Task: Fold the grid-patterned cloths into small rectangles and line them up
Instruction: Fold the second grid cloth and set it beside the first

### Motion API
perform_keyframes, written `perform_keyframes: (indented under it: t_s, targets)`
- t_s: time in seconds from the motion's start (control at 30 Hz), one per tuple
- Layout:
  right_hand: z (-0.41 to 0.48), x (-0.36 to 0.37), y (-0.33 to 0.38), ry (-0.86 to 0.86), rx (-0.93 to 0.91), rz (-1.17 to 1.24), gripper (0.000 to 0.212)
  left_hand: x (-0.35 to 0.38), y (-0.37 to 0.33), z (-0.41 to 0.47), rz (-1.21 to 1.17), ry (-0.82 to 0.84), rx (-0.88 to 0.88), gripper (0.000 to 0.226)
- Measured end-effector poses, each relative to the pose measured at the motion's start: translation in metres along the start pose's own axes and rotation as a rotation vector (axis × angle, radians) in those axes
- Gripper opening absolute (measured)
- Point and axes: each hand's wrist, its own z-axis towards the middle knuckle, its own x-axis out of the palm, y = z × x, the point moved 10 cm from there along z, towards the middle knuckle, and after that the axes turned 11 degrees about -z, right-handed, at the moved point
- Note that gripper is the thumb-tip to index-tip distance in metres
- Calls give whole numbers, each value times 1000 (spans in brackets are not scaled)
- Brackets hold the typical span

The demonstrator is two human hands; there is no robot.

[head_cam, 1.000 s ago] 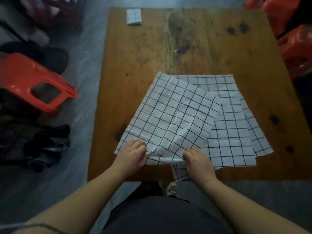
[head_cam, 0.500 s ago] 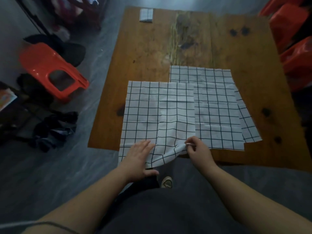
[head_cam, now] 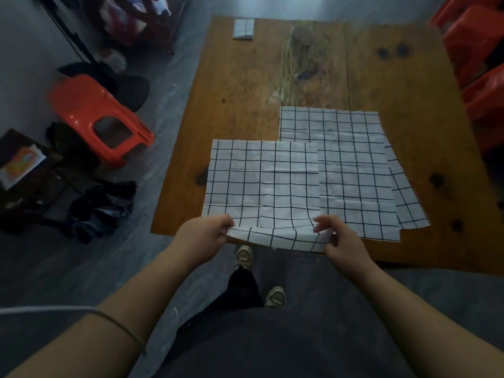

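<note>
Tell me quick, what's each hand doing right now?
Left hand: pinching the near-left corner of the front cloth.
Right hand: pinching the near-right corner of the same cloth.

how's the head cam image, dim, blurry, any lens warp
Head view: dim, bluish light, no hard shadows; edges of the table bow from the wide-angle lens; the grid on the front cloth reads sharp, the small folded cloth at the far edge looks soft; mild sheen on the red stool.
</note>
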Motion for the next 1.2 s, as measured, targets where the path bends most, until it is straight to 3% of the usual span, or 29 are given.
perform_keyframes:
  t_s: [0.13,0.33,0.47,0.63,0.87,0.93,1.03,1.2]
  targets:
    - [10,-15,4,-113,-20,-94,55,-27,-7,26,8,19,4,21]
    - [48,-37,19,-243,46,3,8,-62,-11,72,42,-56,67,16]
    - [85,-48,18,-270,151,50,12,-83,-11,114,19,-129,97,19]
    - [136,-56,27,-282,240,20,19,-96,-8,167,-23,-164,128,41]
    - [203,-58,18,-324,437,-25,29,-91,50,204,-145,-34,-28,45]
    - [218,-55,10,-315,475,-56,30,-77,73,202,-235,49,-145,39]
    - [230,-46,-4,-295,589,31,33,-46,103,194,-357,190,-347,12]
    - [212,-45,-19,-339,632,157,41,1,126,168,-453,434,-512,14]
